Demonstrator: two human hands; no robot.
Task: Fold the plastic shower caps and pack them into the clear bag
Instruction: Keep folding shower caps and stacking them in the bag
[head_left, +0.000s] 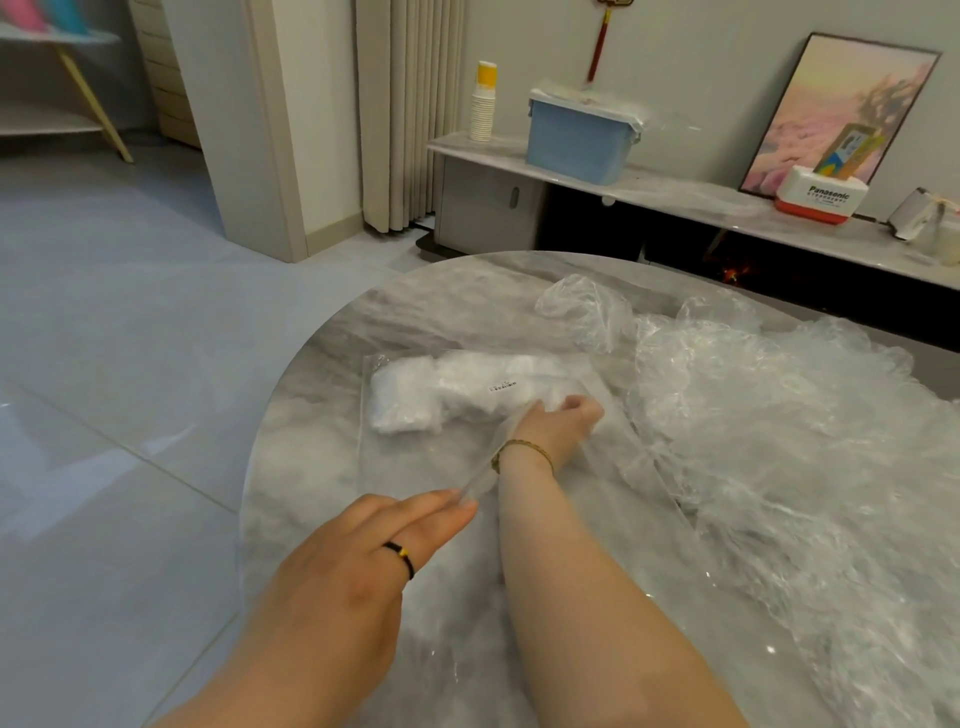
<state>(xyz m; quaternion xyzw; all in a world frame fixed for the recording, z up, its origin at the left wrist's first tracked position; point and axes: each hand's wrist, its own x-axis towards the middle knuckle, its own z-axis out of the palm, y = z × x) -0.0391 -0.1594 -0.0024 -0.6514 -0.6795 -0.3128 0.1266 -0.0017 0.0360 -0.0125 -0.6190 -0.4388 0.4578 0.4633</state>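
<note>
In the head view, the clear bag (423, 460) lies flat on the round table (415, 301), its long axis running left to right, with the closed end far left and the mouth facing us on the near right. Our left hand (363, 551) pinches the raised lip of the mouth between the tips of nearly straight fingers and lifts it off the tabletop. Our right hand (563, 423) reaches through that opening, wrist inside the film. It touches the right end of the folded caps (441, 389), a white bundle packed along the bag's far edge. Blur and plastic hide its fingers, so we cannot tell whether it grips or only pushes.

The loose caps (779, 441) are heaped to the right of the bag, nearer our right hand and well apart from the left. We judge the next cap is the right hand's to fetch, and the left should hold the mouth towards that pile.
</note>
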